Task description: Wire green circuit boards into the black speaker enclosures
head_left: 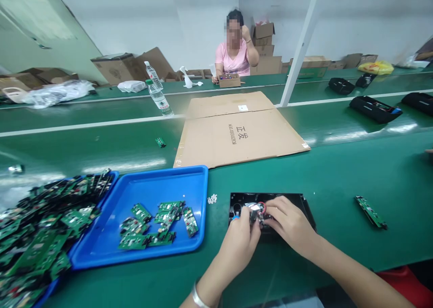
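At the lower middle of the frame, our left hand (pixel 241 239) and right hand (pixel 287 222) pinch a small wired part (pixel 256 211) over the black housing (pixel 270 199). A slip could tear its thin wires.

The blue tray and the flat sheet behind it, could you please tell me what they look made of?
Blue tray: probably moulded plastic, smooth with a slight sheen, rounded rim. Sheet: brown corrugated cardboard, matte, with fold creases and printed lettering.
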Available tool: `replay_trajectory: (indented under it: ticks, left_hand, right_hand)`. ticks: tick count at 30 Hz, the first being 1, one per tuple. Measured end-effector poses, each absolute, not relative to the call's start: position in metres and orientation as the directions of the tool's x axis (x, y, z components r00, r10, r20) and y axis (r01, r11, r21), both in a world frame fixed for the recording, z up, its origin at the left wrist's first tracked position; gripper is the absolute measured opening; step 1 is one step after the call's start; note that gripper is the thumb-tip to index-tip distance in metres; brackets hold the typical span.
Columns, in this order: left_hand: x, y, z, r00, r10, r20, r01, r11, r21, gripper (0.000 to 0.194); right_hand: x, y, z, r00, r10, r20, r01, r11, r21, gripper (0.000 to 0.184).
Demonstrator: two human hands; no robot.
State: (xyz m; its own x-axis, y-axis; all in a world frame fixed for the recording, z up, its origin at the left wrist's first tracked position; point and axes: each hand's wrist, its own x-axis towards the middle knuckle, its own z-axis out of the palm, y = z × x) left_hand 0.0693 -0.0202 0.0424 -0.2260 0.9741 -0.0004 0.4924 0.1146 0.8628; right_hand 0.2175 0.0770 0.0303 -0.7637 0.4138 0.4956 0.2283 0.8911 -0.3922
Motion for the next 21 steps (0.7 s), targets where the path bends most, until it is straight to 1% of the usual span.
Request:
replay_trajectory:
  ticks: [2, 4, 5, 6, 8, 11, 14, 16, 18, 21]
  left_hand:
    - [0.069, -0.02, 0.042, -0.197, 0.98, 0.006, 0.521, 0.1, 0.848, 0.01]
    - [0.069, -0.02, 0.042, -0.18, 0.984, 0.005, 0.57, 0.101, 0.815, 0.01]
    - [0.07, -0.02, 0.041, -0.175, 0.985, 0.004, 0.593, 0.102, 0.798, 0.01]
    - [0.071, -0.02, 0.04, -0.168, 0.986, 0.005, 0.609, 0.1, 0.787, 0.011]
    - [0.072, -0.02, 0.039, -0.162, 0.987, 0.018, 0.62, 0.087, 0.78, 0.013]
    - [0.073, -0.021, 0.037, -0.185, 0.982, 0.05, 0.597, 0.072, 0.799, 0.01]
    - [0.073, -0.021, 0.034, -0.214, 0.975, 0.054, 0.575, 0.081, 0.814, 0.009]
    - [0.075, -0.021, 0.032, -0.236, 0.971, 0.035, 0.569, 0.109, 0.815, 0.008]
    - [0.079, -0.021, 0.03, -0.295, 0.955, 0.008, 0.551, 0.164, 0.818, 0.006]
    - [0.085, -0.02, 0.027, -0.434, 0.9, -0.03, 0.473, 0.257, 0.843, 0.007]
  right_hand:
    - [0.218, 0.084, 0.036, -0.819, 0.433, 0.376, 0.182, 0.818, -0.546, 0.008]
    - [0.219, 0.088, 0.042, -0.852, 0.473, 0.223, 0.222, 0.714, -0.663, 0.006]
    - [0.22, 0.089, 0.043, -0.851, 0.499, 0.164, 0.262, 0.673, -0.691, 0.008]
    - [0.22, 0.089, 0.044, -0.841, 0.526, 0.127, 0.3, 0.649, -0.699, 0.011]
    - [0.221, 0.087, 0.043, -0.817, 0.566, 0.11, 0.353, 0.642, -0.681, 0.016]
    - [0.219, 0.084, 0.038, -0.796, 0.583, 0.163, 0.361, 0.674, -0.644, 0.021]
    - [0.215, 0.081, 0.034, -0.795, 0.578, 0.185, 0.36, 0.694, -0.623, 0.019]
    - [0.213, 0.08, 0.036, -0.803, 0.581, 0.135, 0.39, 0.683, -0.618, 0.015]
    - [0.214, 0.08, 0.042, -0.815, 0.574, 0.074, 0.415, 0.668, -0.617, 0.017]
    - [0.222, 0.085, 0.051, -0.847, 0.527, 0.07, 0.376, 0.686, -0.623, 0.033]
